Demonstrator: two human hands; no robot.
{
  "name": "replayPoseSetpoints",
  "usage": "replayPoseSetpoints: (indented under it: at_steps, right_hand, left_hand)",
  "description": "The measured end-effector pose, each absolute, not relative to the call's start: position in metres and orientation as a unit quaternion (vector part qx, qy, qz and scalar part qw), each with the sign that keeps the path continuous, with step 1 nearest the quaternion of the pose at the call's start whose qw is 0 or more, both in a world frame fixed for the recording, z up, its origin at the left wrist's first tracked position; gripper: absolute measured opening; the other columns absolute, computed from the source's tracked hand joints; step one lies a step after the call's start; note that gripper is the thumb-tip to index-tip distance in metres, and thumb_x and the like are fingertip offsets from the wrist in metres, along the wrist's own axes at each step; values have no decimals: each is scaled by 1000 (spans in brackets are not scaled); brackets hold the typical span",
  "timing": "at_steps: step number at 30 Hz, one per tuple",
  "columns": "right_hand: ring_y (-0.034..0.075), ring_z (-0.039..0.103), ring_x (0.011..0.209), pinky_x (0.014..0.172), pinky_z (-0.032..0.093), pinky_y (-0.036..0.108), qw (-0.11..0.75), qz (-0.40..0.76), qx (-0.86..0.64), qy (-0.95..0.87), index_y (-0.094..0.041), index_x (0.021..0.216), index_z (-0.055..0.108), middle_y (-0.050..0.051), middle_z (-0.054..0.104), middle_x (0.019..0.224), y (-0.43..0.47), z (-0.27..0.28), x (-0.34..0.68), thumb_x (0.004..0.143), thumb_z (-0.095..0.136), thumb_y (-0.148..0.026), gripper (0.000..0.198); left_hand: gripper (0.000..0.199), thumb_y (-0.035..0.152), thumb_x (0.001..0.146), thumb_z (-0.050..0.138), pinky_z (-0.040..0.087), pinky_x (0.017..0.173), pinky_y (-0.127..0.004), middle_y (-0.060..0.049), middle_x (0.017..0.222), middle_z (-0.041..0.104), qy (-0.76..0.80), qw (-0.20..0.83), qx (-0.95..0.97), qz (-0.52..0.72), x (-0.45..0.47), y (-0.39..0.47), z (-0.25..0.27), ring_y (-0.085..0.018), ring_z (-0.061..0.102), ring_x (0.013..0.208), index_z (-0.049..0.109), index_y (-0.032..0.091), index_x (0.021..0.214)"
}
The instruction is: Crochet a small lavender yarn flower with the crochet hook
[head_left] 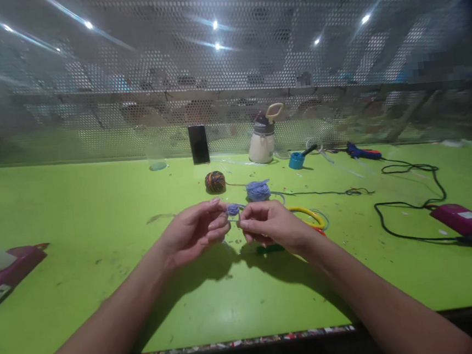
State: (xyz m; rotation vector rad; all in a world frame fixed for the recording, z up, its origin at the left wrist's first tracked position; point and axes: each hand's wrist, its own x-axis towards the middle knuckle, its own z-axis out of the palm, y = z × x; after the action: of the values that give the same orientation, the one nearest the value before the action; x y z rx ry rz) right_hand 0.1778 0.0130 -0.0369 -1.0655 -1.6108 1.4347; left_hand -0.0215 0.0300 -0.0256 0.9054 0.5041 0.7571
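Observation:
A small purple yarn piece (233, 209) is between my two hands, above the green table. My left hand (201, 228) is cupped, its fingertips closed at the left side of the yarn piece. Opposite it, my right hand (267, 222) pinches thumb against index finger at the right side, where a thin strand shows. Whether a slim tool is also in that pinch cannot be made out. Behind my hands lies a ball of purple yarn (258, 190), with a dark multicoloured yarn ball (215, 182) to its left.
Yellow rings (308, 216) lie partly behind my right hand. Farther back are a phone (199, 145), a white bottle (262, 144), a blue tape roll (296, 160) and a blue glue gun (364, 152). Its black cord runs toward a purple power strip (467, 225); another purple strip (15, 270) sits left.

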Motion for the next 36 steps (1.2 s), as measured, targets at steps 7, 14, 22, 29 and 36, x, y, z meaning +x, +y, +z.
replayPoseSetpoints:
  at_steps: [7,14,22,29,36]
  right_hand:
    - [8,46,48,46,36,22,334,421,-453,-711,-15,73,66,-2,59,59,10,-35,178,81,67,-26,14]
    - [14,53,69,66,44,29,354,230,-503,-754,-16,79,69,2,62,77,15,-36,186,85,65,-20,8]
    - [20,66,91,77,57,38,238,200,-551,-775,-15,118,59,8,64,113,30,-40,204,95,58,-32,29]
    - [19,62,79,71,46,30,73,167,-469,-865,-15,83,69,6,68,84,2,-27,201,86,63,-17,8]
    - [25,60,84,70,39,32,0,114,-460,-881,-12,84,67,16,66,92,-8,-38,193,81,53,-5,16]
  left_hand:
    - [20,7,68,68,20,37,-13,2,60,48,257,797,417,355,-23,34,-27,-4,37,45,64,7,88]
    - [9,10,79,71,33,40,-14,1,64,54,286,768,447,359,-21,43,-43,-5,47,50,63,8,83]
    - [34,31,92,60,55,84,-44,-11,122,61,357,703,509,345,-20,57,-64,-24,63,101,58,15,121]
    - [34,32,92,60,54,85,-44,-11,123,60,408,651,536,351,-33,69,-57,-24,63,102,58,16,122]
    - [34,32,92,59,54,85,-45,-10,123,60,420,604,582,348,-53,80,-35,-24,63,102,57,16,122]
